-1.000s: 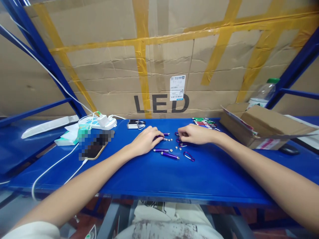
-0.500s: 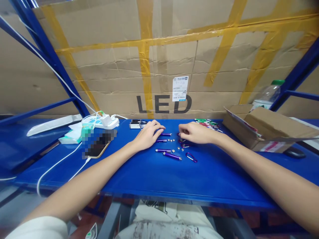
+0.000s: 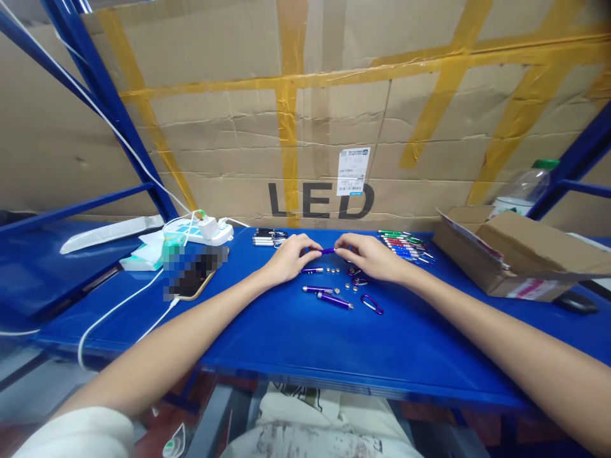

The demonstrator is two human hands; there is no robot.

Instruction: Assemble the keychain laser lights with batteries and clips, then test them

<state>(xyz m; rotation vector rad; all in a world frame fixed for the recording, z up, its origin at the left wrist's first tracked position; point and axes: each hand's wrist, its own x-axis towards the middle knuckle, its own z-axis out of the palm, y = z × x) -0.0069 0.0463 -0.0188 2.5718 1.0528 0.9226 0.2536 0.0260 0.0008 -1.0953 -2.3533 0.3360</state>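
A slim purple flashlight tube (image 3: 328, 251) lies between my two hands. My left hand (image 3: 292, 257) pinches its left end, and the fingertips of my right hand (image 3: 365, 254) close on its right end. Nearer to me rest more purple flashlight tubes (image 3: 335, 300), (image 3: 317, 290), lying roughly crosswise. Small silver button cells (image 3: 337, 291) are scattered beside them, several in all. A purple carabiner (image 3: 372, 305) lies on the blue table to the right, and other purple clips (image 3: 359, 281) sit partly under my right hand.
Black and silver flashlights (image 3: 268, 237) lie at the back left, and green, red and blue ones (image 3: 405, 245) at the back right. An open cardboard box (image 3: 520, 254) stands right, near a bottle (image 3: 525, 184). A phone (image 3: 198, 273) and a power strip (image 3: 214, 235) with cables are left.
My right hand has moved left toward my left hand. Both now meet at the purple flashlight tube, which is lifted slightly away from me. The view has shifted a little.
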